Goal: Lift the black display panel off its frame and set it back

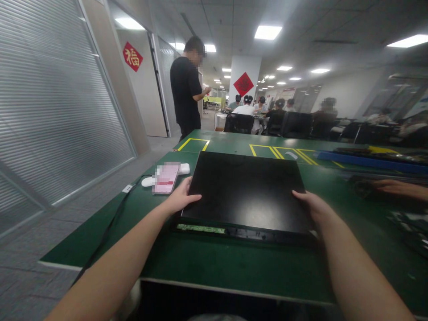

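Both hands grip a black display panel (245, 191) near the green table's (234, 267) front edge: left hand (180, 198) and right hand (312, 206) on opposite side edges. Stiff, thin, probably fragile; best held by its edges.

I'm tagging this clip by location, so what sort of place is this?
Probably an open-plan office used as an assembly or repair workshop. Both hands, left hand and right hand, grip a flat black panel on a green work table with yellow marked zones; seated people work behind.
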Demonstrator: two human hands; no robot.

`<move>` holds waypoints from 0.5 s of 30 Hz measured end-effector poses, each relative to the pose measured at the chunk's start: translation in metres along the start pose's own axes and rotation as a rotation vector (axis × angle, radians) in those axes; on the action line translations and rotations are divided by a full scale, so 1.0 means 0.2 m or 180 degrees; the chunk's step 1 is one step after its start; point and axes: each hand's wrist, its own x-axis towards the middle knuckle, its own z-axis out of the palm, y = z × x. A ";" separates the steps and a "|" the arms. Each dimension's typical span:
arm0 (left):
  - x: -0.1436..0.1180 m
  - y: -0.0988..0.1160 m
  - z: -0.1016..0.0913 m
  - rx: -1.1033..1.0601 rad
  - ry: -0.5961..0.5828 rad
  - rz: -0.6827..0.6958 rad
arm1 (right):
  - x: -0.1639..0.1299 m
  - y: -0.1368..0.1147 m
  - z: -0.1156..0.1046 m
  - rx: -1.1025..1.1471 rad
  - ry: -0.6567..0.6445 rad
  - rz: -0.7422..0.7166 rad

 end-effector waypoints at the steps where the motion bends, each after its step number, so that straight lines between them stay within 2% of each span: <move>1: 0.00 0.00 0.00 0.0003 0.0030 -0.0001 | 0.00 0.00 0.01 -0.0008 -0.0001 -0.0011; 15: -0.01 0.03 -0.02 0.0203 0.0137 -0.0115 | 0.02 0.02 0.03 -0.0017 0.0065 -0.0183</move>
